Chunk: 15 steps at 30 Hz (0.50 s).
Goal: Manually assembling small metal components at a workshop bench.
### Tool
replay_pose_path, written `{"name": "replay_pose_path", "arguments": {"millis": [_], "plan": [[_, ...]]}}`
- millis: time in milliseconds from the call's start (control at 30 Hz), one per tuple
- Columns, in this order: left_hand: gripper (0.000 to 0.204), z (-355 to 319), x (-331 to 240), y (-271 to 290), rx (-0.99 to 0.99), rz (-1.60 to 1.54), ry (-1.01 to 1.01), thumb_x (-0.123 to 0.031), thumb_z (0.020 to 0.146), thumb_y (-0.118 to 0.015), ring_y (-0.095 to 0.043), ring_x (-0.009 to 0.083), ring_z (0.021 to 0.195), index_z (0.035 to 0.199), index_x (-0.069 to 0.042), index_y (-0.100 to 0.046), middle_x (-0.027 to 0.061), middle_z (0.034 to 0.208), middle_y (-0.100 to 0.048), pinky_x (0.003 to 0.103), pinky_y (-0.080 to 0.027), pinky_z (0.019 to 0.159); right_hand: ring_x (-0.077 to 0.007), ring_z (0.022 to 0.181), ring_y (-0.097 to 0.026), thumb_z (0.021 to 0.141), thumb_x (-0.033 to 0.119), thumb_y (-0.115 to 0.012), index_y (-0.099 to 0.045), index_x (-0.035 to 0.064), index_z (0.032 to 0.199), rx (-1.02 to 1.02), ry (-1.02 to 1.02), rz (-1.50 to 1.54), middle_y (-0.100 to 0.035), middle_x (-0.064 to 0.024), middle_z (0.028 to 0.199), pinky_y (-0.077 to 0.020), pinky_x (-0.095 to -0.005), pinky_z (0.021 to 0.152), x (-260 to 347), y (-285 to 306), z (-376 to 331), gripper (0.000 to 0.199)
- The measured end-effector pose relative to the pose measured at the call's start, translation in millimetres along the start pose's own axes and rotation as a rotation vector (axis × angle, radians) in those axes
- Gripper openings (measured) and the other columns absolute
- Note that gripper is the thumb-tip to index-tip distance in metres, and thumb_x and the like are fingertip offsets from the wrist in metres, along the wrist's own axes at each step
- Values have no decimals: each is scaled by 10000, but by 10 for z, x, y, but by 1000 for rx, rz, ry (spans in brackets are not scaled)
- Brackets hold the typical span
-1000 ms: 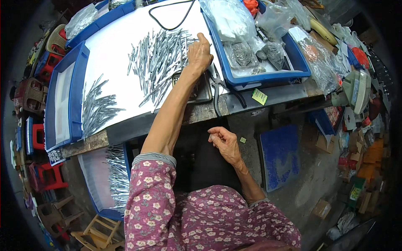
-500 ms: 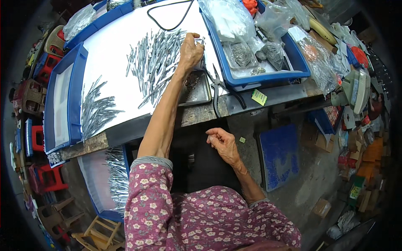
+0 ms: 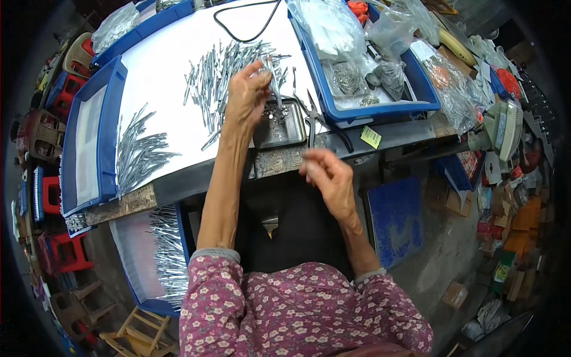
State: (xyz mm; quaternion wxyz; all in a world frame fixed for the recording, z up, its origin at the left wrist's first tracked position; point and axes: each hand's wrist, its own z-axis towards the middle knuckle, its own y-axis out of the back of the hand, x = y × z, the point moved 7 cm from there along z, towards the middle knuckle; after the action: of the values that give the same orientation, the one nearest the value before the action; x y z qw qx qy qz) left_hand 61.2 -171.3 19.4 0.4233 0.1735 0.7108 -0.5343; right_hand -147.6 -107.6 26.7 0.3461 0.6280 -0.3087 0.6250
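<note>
My left hand (image 3: 245, 95) is closed in a pinch on a slender silver metal piece (image 3: 274, 86), which hangs slanting over a small metal tray (image 3: 291, 126) with little dark bits in it. Beyond that hand lies a wide pile of similar slender metal pieces (image 3: 223, 65) on the white table surface. Above the table's front edge, right of the tray, my right hand (image 3: 334, 184) has its fingers curled together, slightly blurred. Whatever may be between those fingertips does not show. Pliers (image 3: 313, 113) with dark handles rest just beyond it, beside the tray.
A second metal pile (image 3: 143, 149) lies at left, next to a blue tray (image 3: 107, 149). At right, a blue bin (image 3: 380, 110) holds bags of small parts. A black cord loop (image 3: 238, 38) lies at the back. Below the table, another blue tray (image 3: 140, 279) holds metal pieces.
My left hand has drawn back from the pile's right side, toward the left and nearer, and now holds a slender metal piece. My right hand has risen slightly and moved right.
</note>
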Motion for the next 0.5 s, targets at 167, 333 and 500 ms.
{"name": "replay_pose_path", "arguments": {"millis": [167, 333, 500], "plan": [[446, -501, -22, 91, -2, 40, -179, -1, 768, -590, -483, 66, 616, 1145, 126, -390, 23, 750, -498, 163, -411, 535, -132, 676, -517, 859, 106, -495, -501, -32, 1071, -142, 406, -274, -572, -51, 780, -433, -244, 641, 271, -252, 508, 253], [348, -851, -157, 225, -97, 44, -304, 1, 802, -547, -458, 45, 623, 1123, 88, -443, 5, 763, -497, 155, -394, 571, -158, 664, -528, 873, 138, -463, -491, -40, 1058, 65, 189, -197, -556, -96, 750, -430, -281, 627, 183, -709, 629, 258], [327, -1039, -267, 381, -188, 124, -384, 35, 806, -514, -442, 36, 664, 1125, 60, -449, 4, 778, -500, 157, -369, 571, -353, 656, -544, 843, 94, -466, -492, -35, 992, 89, 305, -446, -532, -225, 696, -405, -390, 583, 265, -965, 562, 199]]}}
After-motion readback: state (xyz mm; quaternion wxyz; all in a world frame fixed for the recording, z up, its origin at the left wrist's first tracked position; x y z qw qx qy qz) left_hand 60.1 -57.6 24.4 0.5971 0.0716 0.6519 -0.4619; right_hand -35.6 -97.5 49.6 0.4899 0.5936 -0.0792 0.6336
